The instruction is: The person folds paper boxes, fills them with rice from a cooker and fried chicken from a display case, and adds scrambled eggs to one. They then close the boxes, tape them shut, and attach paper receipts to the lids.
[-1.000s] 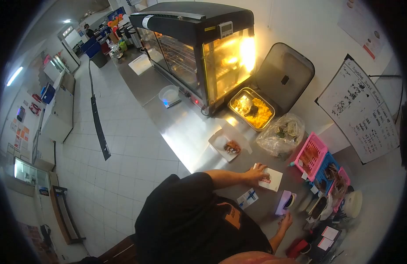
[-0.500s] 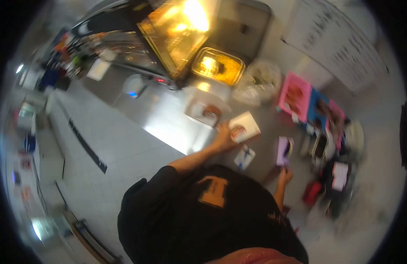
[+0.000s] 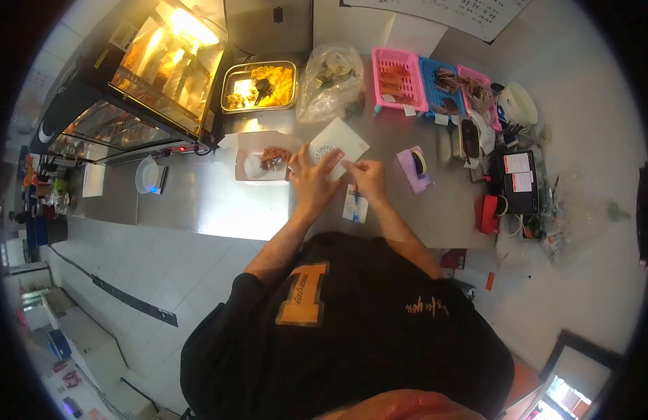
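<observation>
My left hand (image 3: 314, 180) lies on the near-left part of a white cardboard box (image 3: 352, 140) with a round printed logo. Its fingers are spread over the lid. A red and white label (image 3: 332, 162) shows on the box between my two hands. My right hand (image 3: 369, 180) is closed in a pinch at the box's near-right edge; whatever is between its fingertips is too small to make out. Left of the box, an opened carton (image 3: 250, 148) holds browned food and a white round item. A blue pen (image 3: 355, 203) rests on a small printed card (image 3: 350, 212) below my hands.
A lit glass food warmer (image 3: 166, 70) stands back left, beside a metal tray (image 3: 259, 110) of yellow food and a plastic bag (image 3: 331, 84). Pink (image 3: 378, 77) and blue baskets (image 3: 430, 87) stand back right. A tape roll lies on a purple item (image 3: 411, 178).
My right hand has come from the right, near the purple item, to the box. My left hand has shifted from gripping the box's side to spreading over it. The view has turned.
</observation>
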{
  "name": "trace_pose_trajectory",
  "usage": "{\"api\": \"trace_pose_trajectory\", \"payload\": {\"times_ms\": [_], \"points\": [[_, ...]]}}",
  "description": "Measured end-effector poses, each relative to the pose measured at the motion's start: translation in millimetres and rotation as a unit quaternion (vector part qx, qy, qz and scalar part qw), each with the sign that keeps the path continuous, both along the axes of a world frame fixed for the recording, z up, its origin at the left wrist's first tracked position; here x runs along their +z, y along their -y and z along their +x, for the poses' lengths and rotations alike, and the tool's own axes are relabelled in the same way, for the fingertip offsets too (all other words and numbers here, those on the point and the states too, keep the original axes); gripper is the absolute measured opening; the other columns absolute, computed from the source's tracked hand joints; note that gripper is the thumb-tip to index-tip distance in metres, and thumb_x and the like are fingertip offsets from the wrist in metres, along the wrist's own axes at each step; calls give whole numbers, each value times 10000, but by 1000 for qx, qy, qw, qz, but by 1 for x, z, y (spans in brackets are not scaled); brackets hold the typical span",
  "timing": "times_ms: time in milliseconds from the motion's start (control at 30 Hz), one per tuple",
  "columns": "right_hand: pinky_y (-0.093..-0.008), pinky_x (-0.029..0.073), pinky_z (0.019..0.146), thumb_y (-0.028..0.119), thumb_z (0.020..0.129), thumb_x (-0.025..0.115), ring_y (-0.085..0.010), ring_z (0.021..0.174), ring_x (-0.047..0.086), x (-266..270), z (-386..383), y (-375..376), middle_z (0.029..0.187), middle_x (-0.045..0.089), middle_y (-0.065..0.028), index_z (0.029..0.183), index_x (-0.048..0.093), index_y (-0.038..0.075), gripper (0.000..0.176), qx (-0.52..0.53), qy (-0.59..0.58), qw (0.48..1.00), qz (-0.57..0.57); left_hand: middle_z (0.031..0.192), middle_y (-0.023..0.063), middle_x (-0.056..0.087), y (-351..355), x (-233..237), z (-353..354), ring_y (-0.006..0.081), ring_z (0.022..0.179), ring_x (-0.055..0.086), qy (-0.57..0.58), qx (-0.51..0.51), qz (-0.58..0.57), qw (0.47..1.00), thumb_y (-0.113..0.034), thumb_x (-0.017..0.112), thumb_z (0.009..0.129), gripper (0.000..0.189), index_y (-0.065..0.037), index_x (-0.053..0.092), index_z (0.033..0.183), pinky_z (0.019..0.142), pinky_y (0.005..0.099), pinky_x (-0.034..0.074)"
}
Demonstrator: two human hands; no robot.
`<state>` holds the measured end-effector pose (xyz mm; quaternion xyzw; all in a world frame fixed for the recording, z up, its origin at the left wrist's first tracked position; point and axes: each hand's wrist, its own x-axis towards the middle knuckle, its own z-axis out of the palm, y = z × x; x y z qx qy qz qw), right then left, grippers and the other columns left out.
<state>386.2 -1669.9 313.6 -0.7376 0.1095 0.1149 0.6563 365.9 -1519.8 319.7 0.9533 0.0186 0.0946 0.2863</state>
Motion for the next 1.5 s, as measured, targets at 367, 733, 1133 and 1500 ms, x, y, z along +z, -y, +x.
{"api": "trace_pose_trajectory", "payload": {"times_ms": [367, 733, 1133, 1500], "points": [[-302, 512, 533, 334, 838, 767, -159, 654, 633, -73, -36, 4, 958, 642, -102, 1278, 500, 51, 586, -147, 59, 987, -26, 1319, 239, 543, -29, -71, 10, 323, 1179, 565, -143, -131, -256, 947, -335, 860, 642, 762, -120, 581, 1317, 989, 407, 452], [-479, 453, 988, 341, 854, 682, -344, 1176, 552, -238, 89, 28, 1244, 578, -188, 1356, 499, 65, 601, -171, -45, 961, -212, 1442, 113, 490, -231, -31, 164, 231, 1215, 566, -361, -119, 48, 924, -606, 324, 983, 666, -194, 323, 1506, 1019, 629, 329], [-437, 466, 983, 255, 872, 653, -417, 1130, 585, -177, 42, -230, 1198, 609, -273, 1357, 431, -13, 596, 31, 36, 971, -233, 1393, 178, 483, -255, -200, 24, 329, 1324, 419, -100, 144, -45, 984, -553, 727, 770, 771, -87, 462, 1325, 978, 732, 235], [-271, 494, 714, 321, 911, 650, -142, 836, 645, -176, 19, -163, 1002, 709, -101, 1232, 640, 4, 452, 138, -49, 989, 10, 1085, 158, 654, -246, -169, -86, 232, 1035, 610, -87, 138, -484, 860, -332, 740, 864, 515, 33, 559, 1178, 891, 353, 487]]}}
